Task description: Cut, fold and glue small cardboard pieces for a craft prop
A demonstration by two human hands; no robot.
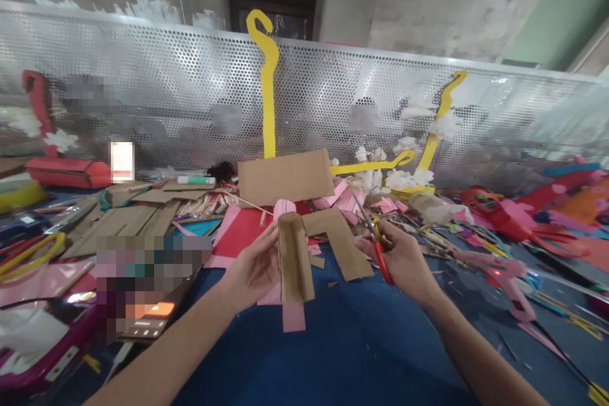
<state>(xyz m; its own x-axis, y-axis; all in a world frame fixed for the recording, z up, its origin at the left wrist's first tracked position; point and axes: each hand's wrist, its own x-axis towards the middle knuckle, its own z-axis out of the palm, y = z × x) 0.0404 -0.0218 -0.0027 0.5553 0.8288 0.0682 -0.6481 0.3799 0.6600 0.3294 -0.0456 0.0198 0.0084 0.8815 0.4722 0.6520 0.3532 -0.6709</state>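
Note:
My left hand [254, 266] is closed on a small folded cardboard box [294, 260], held upright with its hollow side facing me. Pink paper [294, 318] sticks out below the box and shows above its top. In my right hand [404, 257] is a pair of scissors [379, 250] with red and yellow handles, blades pointing up and to the left. An L-shaped piece of cardboard [346, 246] lies on the blue table between my hands. Behind it stands a larger cardboard piece [287, 176] with a tall yellow hooked strip [268, 101] rising behind it.
A pink glue gun [511, 282] with a red light lies at right, its cord trailing forward. Stacked cardboard strips [118, 222], a glue stick [196, 180] and a purple power strip [42, 365] are at left. A perforated metal panel [314, 89] borders the back.

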